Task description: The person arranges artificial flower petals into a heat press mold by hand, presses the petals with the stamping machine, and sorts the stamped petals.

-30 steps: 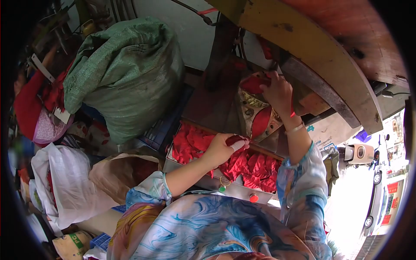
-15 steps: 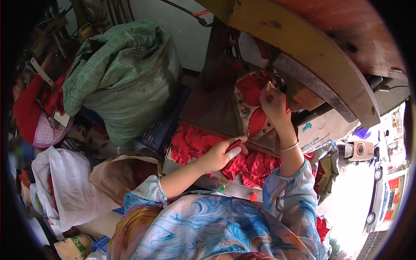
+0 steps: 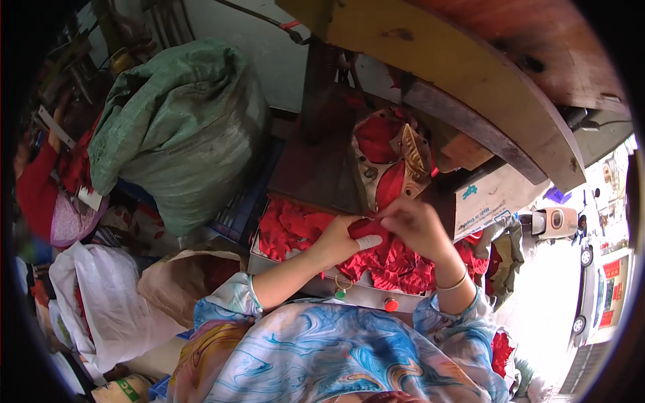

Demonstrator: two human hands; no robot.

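My left hand [image 3: 341, 242], with a pale wrap on its thumb, closes round a small stack of red fabric pieces [image 3: 363, 229]. The fingers of my right hand [image 3: 415, 224] pinch at the edge of that stack; whether a single piece is between them I cannot make out. Just beyond the hands, on the dark press bed, rests a metal mould [image 3: 368, 174] with red fabric pieces [image 3: 390, 186] in its hollows. A gold leaf-shaped metal part [image 3: 413, 152] lies on the mould's right side. Loose crumpled red fabric pieces [image 3: 396, 267] are heaped beneath both hands.
A curved yellow machine frame [image 3: 430, 50] overhangs the mould. The grey control box [image 3: 371, 289] has a green button [image 3: 340, 293] and a red button [image 3: 391, 304]. At left stand a large green sack [image 3: 195, 134] and a white bag [image 3: 107, 295]. A cardboard box [image 3: 494, 198] sits at right.
My right hand has left the gold leaf-shaped part and come down to the red stack at my left hand. That part now lies on the mould. The view has shifted slightly.
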